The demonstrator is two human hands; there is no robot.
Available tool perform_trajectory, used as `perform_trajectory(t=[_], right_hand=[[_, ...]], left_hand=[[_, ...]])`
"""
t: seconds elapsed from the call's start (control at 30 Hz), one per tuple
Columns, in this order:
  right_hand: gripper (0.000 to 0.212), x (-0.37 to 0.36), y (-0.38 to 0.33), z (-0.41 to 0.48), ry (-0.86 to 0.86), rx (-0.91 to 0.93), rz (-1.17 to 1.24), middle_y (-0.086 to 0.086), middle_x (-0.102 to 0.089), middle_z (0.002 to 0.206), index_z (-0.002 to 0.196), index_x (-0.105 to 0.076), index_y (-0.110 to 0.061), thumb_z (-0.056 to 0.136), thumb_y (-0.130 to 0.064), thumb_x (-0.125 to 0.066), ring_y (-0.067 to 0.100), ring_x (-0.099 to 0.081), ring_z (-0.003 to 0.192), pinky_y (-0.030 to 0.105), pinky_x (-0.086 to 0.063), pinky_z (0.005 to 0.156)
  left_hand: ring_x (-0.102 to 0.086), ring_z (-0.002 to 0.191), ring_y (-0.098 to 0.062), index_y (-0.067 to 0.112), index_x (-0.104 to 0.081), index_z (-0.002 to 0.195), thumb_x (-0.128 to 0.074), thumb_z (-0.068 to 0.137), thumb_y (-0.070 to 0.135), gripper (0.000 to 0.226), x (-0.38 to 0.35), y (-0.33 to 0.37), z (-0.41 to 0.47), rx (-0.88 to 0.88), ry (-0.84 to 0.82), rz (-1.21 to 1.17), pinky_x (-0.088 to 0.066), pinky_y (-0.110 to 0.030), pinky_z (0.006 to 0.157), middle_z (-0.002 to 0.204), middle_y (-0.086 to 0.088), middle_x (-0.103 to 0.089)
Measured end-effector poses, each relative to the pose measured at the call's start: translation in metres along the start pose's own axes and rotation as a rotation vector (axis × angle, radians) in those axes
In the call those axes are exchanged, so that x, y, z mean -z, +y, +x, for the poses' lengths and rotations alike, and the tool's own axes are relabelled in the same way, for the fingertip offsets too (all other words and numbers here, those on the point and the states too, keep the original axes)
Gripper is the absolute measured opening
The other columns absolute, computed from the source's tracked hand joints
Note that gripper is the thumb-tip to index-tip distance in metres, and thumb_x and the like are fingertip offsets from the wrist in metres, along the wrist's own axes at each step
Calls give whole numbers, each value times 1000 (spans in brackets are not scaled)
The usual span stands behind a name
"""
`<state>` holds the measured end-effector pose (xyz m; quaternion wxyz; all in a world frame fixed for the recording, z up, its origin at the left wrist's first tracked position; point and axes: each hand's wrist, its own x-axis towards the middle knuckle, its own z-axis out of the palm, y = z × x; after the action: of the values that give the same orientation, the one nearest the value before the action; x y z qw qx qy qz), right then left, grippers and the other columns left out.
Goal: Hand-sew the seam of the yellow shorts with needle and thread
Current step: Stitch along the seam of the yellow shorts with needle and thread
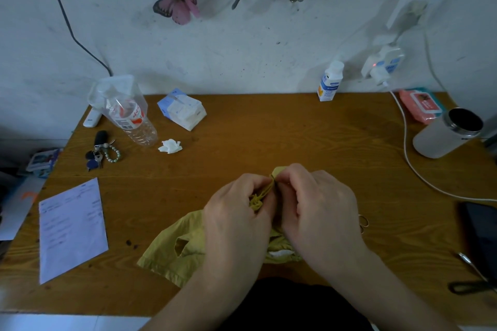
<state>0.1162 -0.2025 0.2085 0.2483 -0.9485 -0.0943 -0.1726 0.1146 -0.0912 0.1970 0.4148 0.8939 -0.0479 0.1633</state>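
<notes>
The yellow shorts (172, 252) lie bunched on the wooden table (269, 129) near its front edge, with a slit-like opening showing on the left part. My left hand (236, 217) grips a gathered fold of the fabric, fingers curled round it. My right hand (317, 209) pinches the same raised fold from the right, fingertips meeting those of the left hand at the top. The needle and thread are hidden between the fingers; I cannot make them out.
A paper sheet (71, 228) lies at the left, keys (100, 152) and a plastic bottle (129, 115) behind it. A tissue pack (183, 110), a crumpled tissue (170, 146), a small bottle (330, 80), a grey cup (446, 133), a white cable (408, 158), a phone (481, 239) and scissors (473, 277) surround the work.
</notes>
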Motion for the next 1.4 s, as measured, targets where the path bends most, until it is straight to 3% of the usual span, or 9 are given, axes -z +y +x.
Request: perform_trajectory(t=[0.2, 0.3, 0.43, 0.67, 0.83, 0.97, 1.13, 1.27, 1.4], right_hand=[[20, -3, 3, -2, 24, 12, 18, -5, -52, 51, 73, -61, -10, 82, -16, -45, 7, -44, 45, 7, -13, 52], [17, -4, 6, -4, 3, -22, 50, -7, -56, 55, 78, -64, -12, 85, -16, -50, 4, -45, 47, 2, -17, 54], [13, -5, 12, -4, -43, -49, 132, -17, -49, 58, 88, -67, -17, 89, -22, -55, -11, -30, 44, 1, -28, 44], [14, -5, 11, -3, -44, -156, 171, -17, -35, 55, 88, -39, -22, 90, -32, -47, -2, -38, 41, 8, -37, 50], [8, -4, 5, -6, -143, -120, 174, -14, -43, 69, 90, -38, -23, 94, -20, -44, 0, -42, 56, 12, -27, 50], [2, -1, 5, -5, -214, -110, 112, -8, -51, 78, 94, -50, -17, 93, -16, -48, 5, -47, 66, 11, -30, 52], [6, 4, 6, -8, -146, -112, 83, -8, -59, 64, 84, -62, -12, 85, -6, -65, -3, -41, 51, 2, -24, 49], [6, 8, 4, -7, -111, -80, 77, -16, -46, 56, 77, -62, -14, 81, -10, -59, -9, -27, 44, 0, -17, 44], [7, 8, 3, -7, -84, -53, 65, -11, -48, 51, 74, -61, -14, 77, -10, -59, -3, -29, 44, 2, -13, 48]], left_hand=[[-57, 71, -10, 5, -72, 77, -67, 71, 10, 9, -5, -2, -3, -77, 16, -1, -47, -22, 61, 66, -1, -69], [-60, 63, -6, 6, -72, 79, -67, 72, 9, 9, -5, -6, -2, -94, -2, -6, -48, -21, 60, 68, 0, -69], [-61, 69, -6, 8, -73, 80, -66, 74, 10, 9, -2, -8, 2, -48, 13, -53, -49, -16, 63, 71, 3, -70], [-60, 76, -7, 9, -73, 81, -65, 76, 13, 11, -1, -2, 4, -48, 4, -66, -49, -13, 66, 73, 3, -70], [-61, 70, -5, 8, -73, 83, -70, 75, 5, 8, -1, -3, 5, -64, 6, -43, -48, -8, 68, 73, 2, -70], [-62, 66, -3, 6, -73, 82, -66, 73, 9, 12, 0, -4, 4, -81, 17, -42, -49, -8, 68, 73, 0, -71], [-62, 66, -5, 3, -73, 80, -68, 73, 10, 11, -1, -8, 4, -131, 68, -17, -50, -13, 65, 70, -2, -71], [-57, 76, -11, 0, -72, 77, -58, 77, 17, 21, -4, -10, 0, -236, 105, 17, -49, -17, 66, 70, -5, -71], [-56, 74, -9, 0, -72, 79, -58, 77, 16, 21, -6, -12, -5, -276, 91, 33, -48, -18, 66, 71, -5, -70]])
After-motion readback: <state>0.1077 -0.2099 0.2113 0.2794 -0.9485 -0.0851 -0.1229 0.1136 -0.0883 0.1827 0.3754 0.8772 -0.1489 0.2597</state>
